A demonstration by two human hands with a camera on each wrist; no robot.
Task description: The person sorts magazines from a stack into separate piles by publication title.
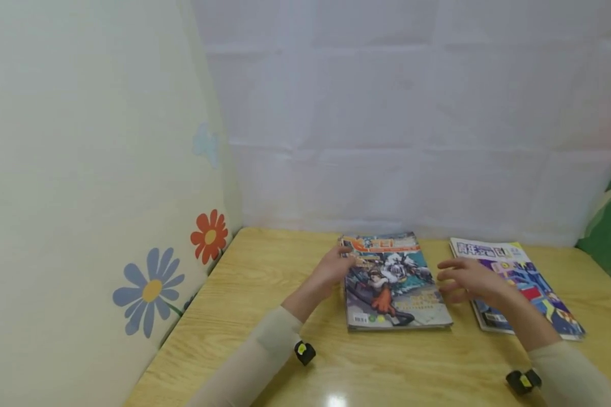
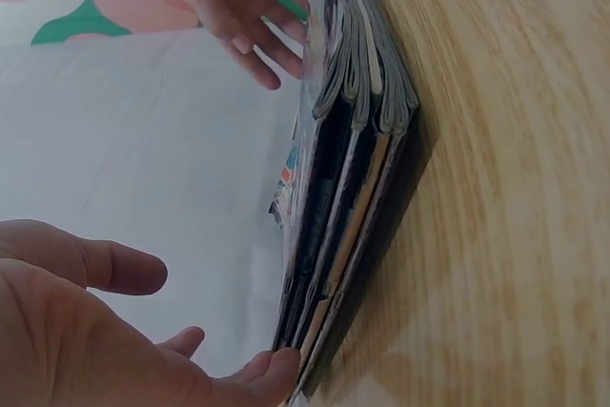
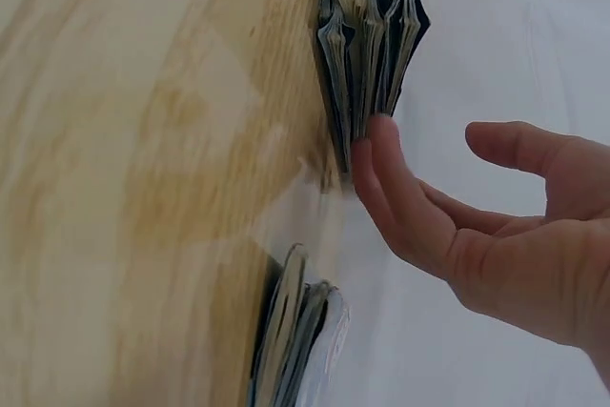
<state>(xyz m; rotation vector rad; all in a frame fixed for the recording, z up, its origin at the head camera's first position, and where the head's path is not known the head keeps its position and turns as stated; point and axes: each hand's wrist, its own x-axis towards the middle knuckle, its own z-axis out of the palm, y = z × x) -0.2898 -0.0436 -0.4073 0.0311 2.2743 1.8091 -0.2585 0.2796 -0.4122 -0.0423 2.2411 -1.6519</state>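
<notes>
A stack of several magazines (image 1: 394, 282) lies on the table, with a comic-style cover and orange title on top. My left hand (image 1: 334, 267) is at its left edge; in the left wrist view the fingertips (image 2: 276, 374) touch or nearly touch the spines, with the thumb held apart. Across from it, my right hand (image 1: 470, 278) is beside the stack's right edge, fingers loosely bent. The right wrist view shows those fingertips (image 3: 381, 135) at the page edges, contact hard to tell. Neither hand grips the stack.
A second pile of magazines (image 1: 514, 282) with a purple and blue cover lies to the right, partly behind my right forearm. White cloth (image 1: 366, 113) hangs behind the wooden table (image 1: 265, 271). A wall with painted flowers (image 1: 151, 290) stands at the left.
</notes>
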